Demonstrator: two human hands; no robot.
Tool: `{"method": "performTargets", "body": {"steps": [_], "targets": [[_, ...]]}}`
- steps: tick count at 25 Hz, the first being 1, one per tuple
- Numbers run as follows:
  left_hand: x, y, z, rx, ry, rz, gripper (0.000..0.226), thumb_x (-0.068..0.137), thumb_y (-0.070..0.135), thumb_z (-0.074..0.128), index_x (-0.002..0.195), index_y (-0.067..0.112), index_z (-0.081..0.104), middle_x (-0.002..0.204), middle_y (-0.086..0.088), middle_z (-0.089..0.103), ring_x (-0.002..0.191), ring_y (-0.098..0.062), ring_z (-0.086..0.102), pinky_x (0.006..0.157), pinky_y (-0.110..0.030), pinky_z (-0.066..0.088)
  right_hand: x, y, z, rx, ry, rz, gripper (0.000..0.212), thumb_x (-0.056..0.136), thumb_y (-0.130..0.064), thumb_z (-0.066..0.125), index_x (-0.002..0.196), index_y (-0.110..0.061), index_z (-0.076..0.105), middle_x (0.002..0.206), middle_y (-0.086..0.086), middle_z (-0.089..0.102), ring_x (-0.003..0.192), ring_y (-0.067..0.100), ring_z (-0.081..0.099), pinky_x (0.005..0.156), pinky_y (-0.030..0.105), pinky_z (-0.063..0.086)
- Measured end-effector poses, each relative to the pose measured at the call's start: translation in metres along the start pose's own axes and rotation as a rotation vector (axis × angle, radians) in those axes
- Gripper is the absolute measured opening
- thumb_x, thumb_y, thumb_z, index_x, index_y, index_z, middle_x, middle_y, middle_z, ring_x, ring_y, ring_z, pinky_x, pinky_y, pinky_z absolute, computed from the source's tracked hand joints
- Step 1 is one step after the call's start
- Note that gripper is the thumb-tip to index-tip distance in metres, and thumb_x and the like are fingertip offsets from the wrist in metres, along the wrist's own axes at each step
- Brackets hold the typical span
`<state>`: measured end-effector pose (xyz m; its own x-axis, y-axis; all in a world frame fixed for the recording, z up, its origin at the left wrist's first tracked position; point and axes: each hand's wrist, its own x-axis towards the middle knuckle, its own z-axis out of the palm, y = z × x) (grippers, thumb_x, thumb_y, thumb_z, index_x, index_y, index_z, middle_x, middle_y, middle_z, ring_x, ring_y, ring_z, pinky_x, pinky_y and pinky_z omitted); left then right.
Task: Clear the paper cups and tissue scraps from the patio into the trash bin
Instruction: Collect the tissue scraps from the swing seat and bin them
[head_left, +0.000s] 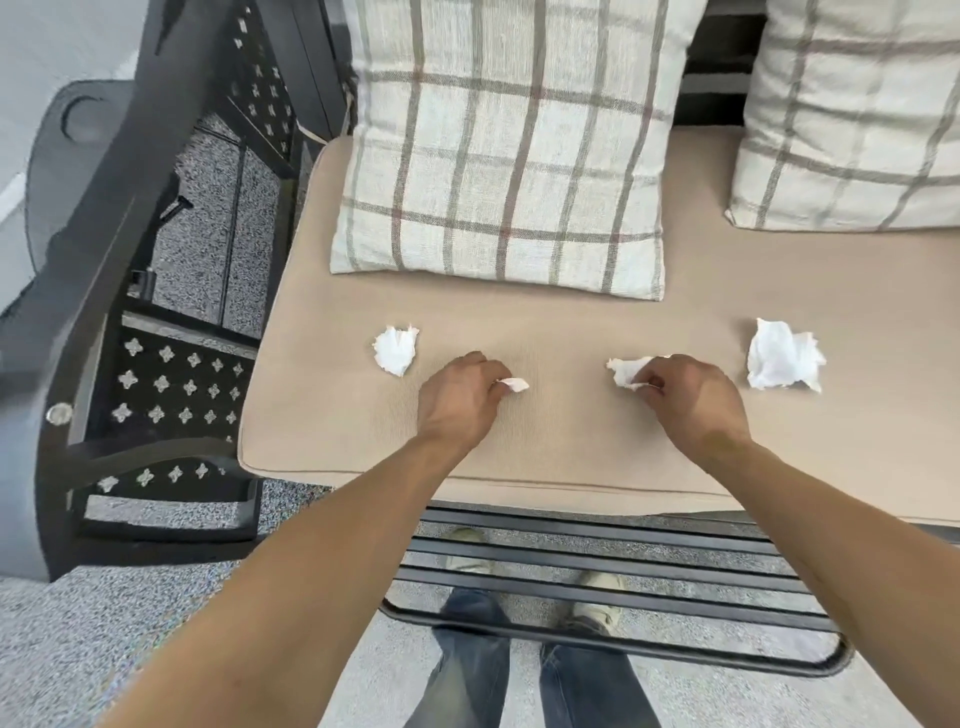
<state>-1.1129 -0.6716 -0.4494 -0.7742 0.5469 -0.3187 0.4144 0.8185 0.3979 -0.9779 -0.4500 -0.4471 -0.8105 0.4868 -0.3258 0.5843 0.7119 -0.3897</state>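
Tan seat cushion (571, 312) on a black metal patio bench (171, 384) with star-shaped cutouts, standing on speckled grey floor (78, 623); two plaid pillows, one (498, 145) beyond the hands and another (852, 114) beyond and to the right of them. Left hand (457, 400) pinches a small tissue scrap (514, 384) at its fingertips; right hand (685, 400), fingers curled, grips a crumpled tissue (626, 370), both low over the cushion and well apart. Loose tissue wads on the cushion: one (396, 349) just left of the left hand, a larger one (782, 362) right of the right hand.
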Motion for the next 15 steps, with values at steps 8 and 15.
{"method": "performTargets", "body": {"steps": [8, 15], "targets": [[0.01, -0.064, -0.052, -0.383, 0.094, -0.494, 0.063, 0.081, 0.025, 0.077, 0.137, 0.029, 0.05, 0.087, 0.002, 0.067, 0.106, -0.025, 0.059, 0.079, -0.022, 0.038, 0.021, 0.055, -0.066, 0.237, 0.017, 0.286, 0.013, 0.08, -0.02, 0.075, 0.081, -0.032, 0.07, 0.149, -0.009, 0.039, 0.108, 0.021, 0.059, 0.082, 0.037, 0.049], [0.029, -0.081, -0.023, -0.238, 0.045, -0.511, 0.035, 0.079, 0.023, 0.076, 0.112, 0.017, 0.067, 0.103, -0.006, 0.071, 0.09, -0.025, 0.061, 0.071, -0.029, 0.047, 0.015, 0.085, -0.036, 0.44, 0.045, 0.396, 0.013, 0.079, -0.017, 0.068, 0.085, -0.028, 0.071, 0.089, -0.017, 0.071, 0.085, 0.017, 0.062, 0.075, 0.031, 0.052]]}}
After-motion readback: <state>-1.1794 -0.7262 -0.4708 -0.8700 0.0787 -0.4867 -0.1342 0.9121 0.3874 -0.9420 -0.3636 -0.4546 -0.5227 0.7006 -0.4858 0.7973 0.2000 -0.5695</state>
